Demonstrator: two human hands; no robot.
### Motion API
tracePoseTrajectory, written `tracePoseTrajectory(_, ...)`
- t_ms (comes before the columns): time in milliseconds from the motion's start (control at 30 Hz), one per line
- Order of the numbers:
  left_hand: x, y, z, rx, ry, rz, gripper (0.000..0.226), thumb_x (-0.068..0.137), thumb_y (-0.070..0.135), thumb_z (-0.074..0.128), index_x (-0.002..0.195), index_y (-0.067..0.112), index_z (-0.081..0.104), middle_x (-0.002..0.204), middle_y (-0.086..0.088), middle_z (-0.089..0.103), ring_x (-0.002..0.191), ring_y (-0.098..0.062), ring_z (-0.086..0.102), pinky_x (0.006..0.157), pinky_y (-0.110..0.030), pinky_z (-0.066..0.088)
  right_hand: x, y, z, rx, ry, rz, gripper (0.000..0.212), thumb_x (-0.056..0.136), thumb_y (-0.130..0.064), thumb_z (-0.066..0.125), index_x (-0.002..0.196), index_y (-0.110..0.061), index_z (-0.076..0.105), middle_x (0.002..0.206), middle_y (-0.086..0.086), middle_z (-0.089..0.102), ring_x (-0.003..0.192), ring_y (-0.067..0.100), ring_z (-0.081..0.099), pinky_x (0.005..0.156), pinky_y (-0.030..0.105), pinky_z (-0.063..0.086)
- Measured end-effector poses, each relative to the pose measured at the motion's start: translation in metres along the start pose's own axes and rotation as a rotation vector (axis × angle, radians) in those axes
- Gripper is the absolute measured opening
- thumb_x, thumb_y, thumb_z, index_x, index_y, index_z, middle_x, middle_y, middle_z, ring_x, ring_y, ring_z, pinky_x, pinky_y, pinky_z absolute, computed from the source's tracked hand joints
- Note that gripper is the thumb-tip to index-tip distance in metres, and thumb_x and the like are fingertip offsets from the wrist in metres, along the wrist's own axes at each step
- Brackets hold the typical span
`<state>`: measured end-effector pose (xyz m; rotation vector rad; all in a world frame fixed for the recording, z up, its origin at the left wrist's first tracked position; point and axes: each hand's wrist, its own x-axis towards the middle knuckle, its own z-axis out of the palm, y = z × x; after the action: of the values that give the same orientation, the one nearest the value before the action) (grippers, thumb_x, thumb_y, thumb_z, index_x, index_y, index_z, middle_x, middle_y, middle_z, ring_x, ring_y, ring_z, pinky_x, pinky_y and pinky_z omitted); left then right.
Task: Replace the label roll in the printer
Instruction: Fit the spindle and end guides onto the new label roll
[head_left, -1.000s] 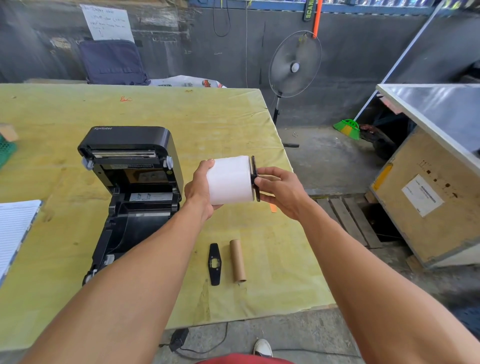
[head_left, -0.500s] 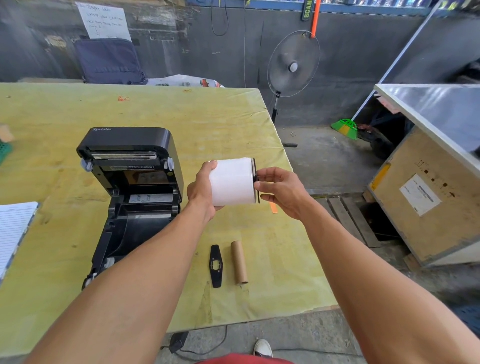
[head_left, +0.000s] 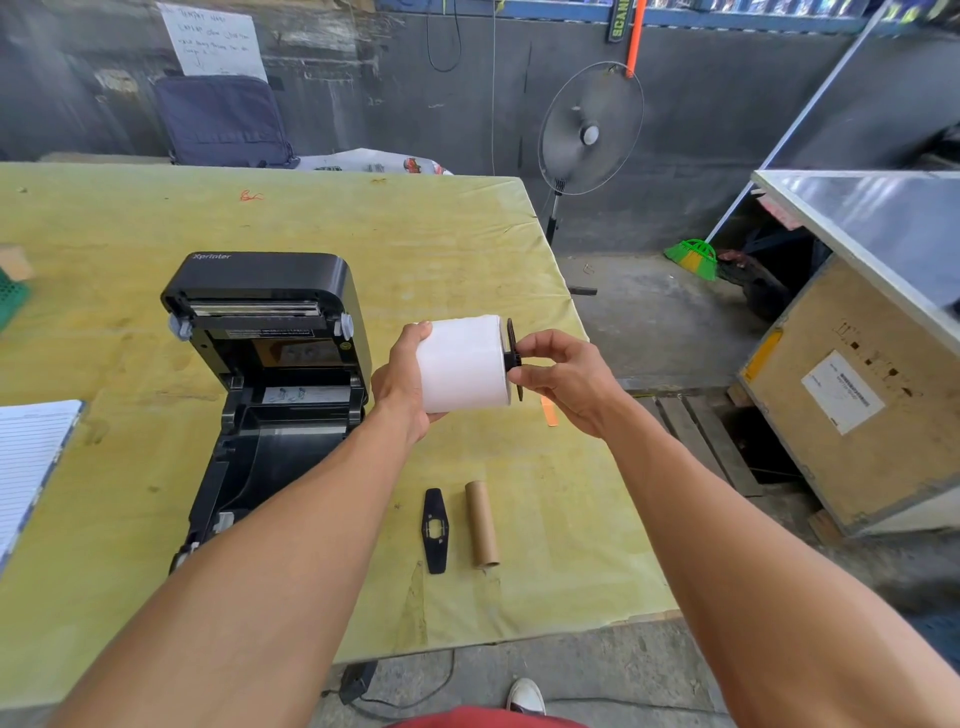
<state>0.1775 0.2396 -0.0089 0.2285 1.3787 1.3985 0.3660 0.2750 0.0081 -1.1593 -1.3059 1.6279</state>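
Label roll (head_left: 462, 364): black spindle (head_left: 511, 359) now pulled slightly out.

Yellow-green table (head_left: 441, 249): open printer (head_left: 270, 374), cardboard core (head_left: 482, 524), black guide (head_left: 434, 530), notebook (head_left: 26, 462).

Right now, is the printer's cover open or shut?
Open: the printer lid is tilted back, exposing an empty roll bay.

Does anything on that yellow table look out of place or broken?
Nothing looks broken. The printer stands open with an empty bay, and a bare cardboard core and a loose black plastic guide lie side by side near the table's front edge.
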Motion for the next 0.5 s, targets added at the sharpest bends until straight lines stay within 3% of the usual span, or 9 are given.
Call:
tracePoseTrajectory(100, -0.0019, 0.0002, -0.0002, 0.000, 0.002, 0.003, 0.070, 0.054, 0.053, 0.071, 0.114, 0.019, 0.062, 0.116, -0.011, 0.069, 0.098, -0.032, 0.069, 0.076, -0.042, 0.055, 0.0007, 0.0001, -0.0006, 0.058, 0.012, -0.003, 0.015, 0.086, 0.005, 0.069, 0.099, -0.003, 0.070, 0.096, 0.013, 0.066, 0.083, 0.023, 0.064, 0.080, 0.029, 0.056)
tracePoseTrajectory(333, -0.0060, 0.0012, 0.0029, 0.000, -0.015, 0.011, 0.070, 0.054, 0.054, 0.071, 0.114, 0.020, 0.063, 0.115, -0.011, 0.070, 0.098, -0.033, 0.069, 0.075, -0.041, 0.055, 0.0001, 0.0018, 0.0029, 0.081, 0.054, -0.007, 0.024, 0.086, 0.007, 0.069, 0.109, 0.004, 0.068, 0.102, 0.016, 0.072, 0.094, 0.025, 0.070, 0.083, 0.028, 0.060)
tracePoseTrajectory(500, -0.0063, 0.0005, 0.0034, -0.007, -0.002, 0.015, 0.065, 0.058, 0.051, 0.073, 0.112, 0.017, 0.063, 0.112, -0.012, 0.071, 0.096, -0.033, 0.070, 0.076, -0.042, 0.056, -0.0006, 0.0025, 0.0074, -0.006, 0.118, -0.046, 0.019, 0.086, 0.008, 0.067, 0.105, 0.007, 0.068, 0.097, 0.019, 0.071, 0.088, 0.024, 0.071, 0.078, 0.025, 0.061)
